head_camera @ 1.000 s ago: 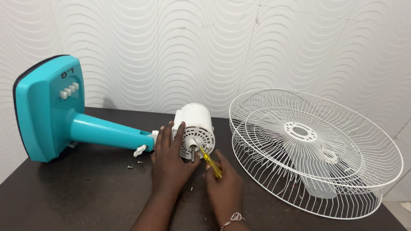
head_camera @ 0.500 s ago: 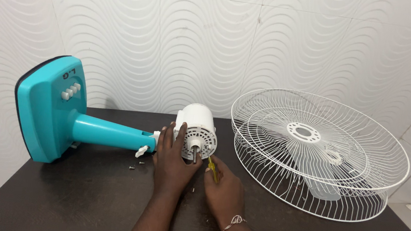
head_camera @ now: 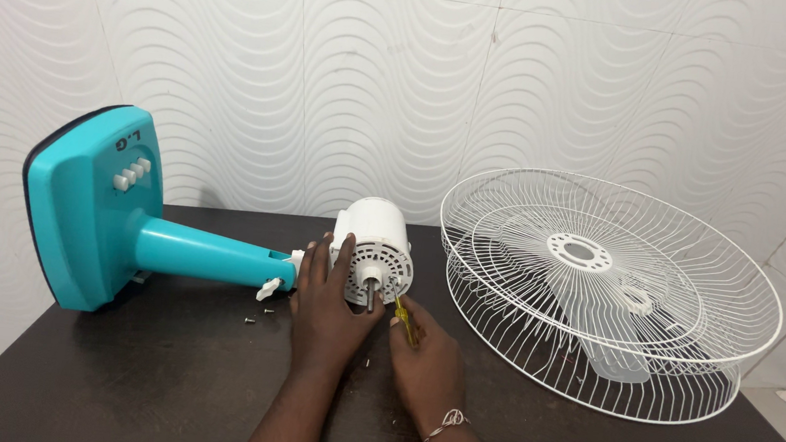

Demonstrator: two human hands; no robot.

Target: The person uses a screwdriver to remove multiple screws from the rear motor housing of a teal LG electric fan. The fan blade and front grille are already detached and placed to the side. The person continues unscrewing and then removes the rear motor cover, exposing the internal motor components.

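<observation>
While sideways, white vented motor housing (head_camera: 374, 248)

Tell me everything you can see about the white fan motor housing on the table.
The white motor housing looks like plastic, a rounded drum lying on its side on the dark table. Its round front face is vented with slots, and a bare metal shaft sticks out toward the camera. At its back it joins the teal stand. The left hand holds it from the side; the right hand holds a yellow-handled screwdriver at its lower front edge.
</observation>
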